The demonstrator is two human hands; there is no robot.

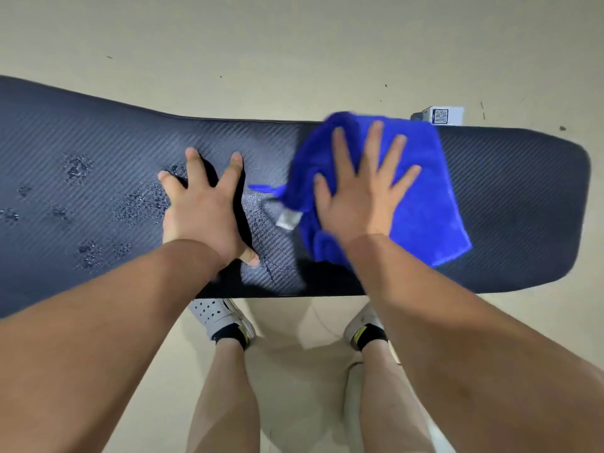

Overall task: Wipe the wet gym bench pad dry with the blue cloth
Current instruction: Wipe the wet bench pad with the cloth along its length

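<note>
The dark pad (506, 197) runs across in front of the person, over a pale floor (294, 44). The right hand (362, 194) lies flat on the blue cloth (428, 204), fingers spread, gripping nothing; the cloth sits on the pad's right half. The left hand (202, 210) rests open on the bare pad, fingers splayed, holding nothing. Water drops (78, 168) bead to its left.

Gym: padded bench (506, 197), bare floor (294, 53).
</note>
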